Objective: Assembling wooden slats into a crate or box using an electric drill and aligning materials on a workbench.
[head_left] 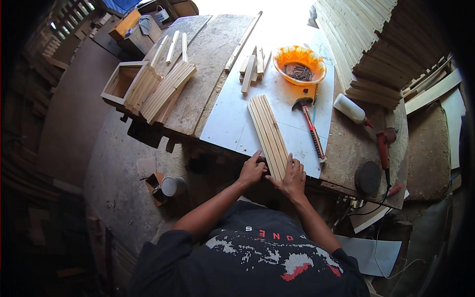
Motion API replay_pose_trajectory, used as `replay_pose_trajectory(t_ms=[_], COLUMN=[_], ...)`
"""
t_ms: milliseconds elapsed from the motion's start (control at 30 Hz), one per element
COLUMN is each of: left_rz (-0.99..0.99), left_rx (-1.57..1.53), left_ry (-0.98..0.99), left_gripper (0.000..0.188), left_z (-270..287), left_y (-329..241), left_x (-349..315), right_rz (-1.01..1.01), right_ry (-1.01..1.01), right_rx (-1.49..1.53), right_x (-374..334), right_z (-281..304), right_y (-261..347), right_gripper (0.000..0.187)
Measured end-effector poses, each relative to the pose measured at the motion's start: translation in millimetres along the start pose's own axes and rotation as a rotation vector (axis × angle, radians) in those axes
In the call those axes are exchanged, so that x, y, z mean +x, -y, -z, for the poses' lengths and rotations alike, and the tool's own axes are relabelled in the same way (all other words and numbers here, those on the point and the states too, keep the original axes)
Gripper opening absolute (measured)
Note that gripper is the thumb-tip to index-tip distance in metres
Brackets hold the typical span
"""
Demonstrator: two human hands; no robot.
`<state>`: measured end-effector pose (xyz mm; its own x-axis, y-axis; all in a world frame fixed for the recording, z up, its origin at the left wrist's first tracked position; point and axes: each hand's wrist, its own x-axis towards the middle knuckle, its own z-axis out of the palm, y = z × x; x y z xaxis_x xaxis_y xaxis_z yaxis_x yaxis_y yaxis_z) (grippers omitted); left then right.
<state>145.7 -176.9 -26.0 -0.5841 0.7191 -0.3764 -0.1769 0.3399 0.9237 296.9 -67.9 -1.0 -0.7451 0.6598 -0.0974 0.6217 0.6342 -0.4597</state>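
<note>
A row of several pale wooden slats (268,133) lies side by side, its far end over the white board and its near end at the bench's front edge. My left hand (253,171) is closed at the near left side of the slats, index finger along their edge. Gripping the near right corner is my right hand (291,179), with the thumb at the end and the fingers along the side. Just right of the slats rests a claw hammer (311,127) with a red and black handle. Beyond it, an orange and white bowl (300,63) holds many nails.
Short wood blocks (251,69) are piled left of the bowl. A white glue bottle (350,109) and a red corded power tool (384,148) lie to the right. Stacked slats (356,34) rise at the far right. Slatted wooden frames (166,91) stand on the left.
</note>
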Motion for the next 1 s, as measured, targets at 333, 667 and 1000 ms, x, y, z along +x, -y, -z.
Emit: replay_pose_trajectory(t_ms=[333,667,1000], left_rz=[-0.417,-1.208,-1.303], left_rx=[0.813,1.297,1.3], left_ry=[0.422,1.079,1.18], left_gripper=[0.067,0.126,0.115], left_z=[61.0,38.1,22.0], left_y=[-81.5,-120.2,-110.2], left_x=[87.6,166.9,181.3], right_rz=[-0.171,-0.433,-0.563], right_ry=[-0.111,-0.841,-1.152], right_rx=[0.053,0.624,0.827], right_x=[-13.5,-55.4,-33.9], right_z=[0.6,-55.7,-116.3], right_y=[-22.9,3.0,63.9], right_gripper=[0.108,0.095,0.08])
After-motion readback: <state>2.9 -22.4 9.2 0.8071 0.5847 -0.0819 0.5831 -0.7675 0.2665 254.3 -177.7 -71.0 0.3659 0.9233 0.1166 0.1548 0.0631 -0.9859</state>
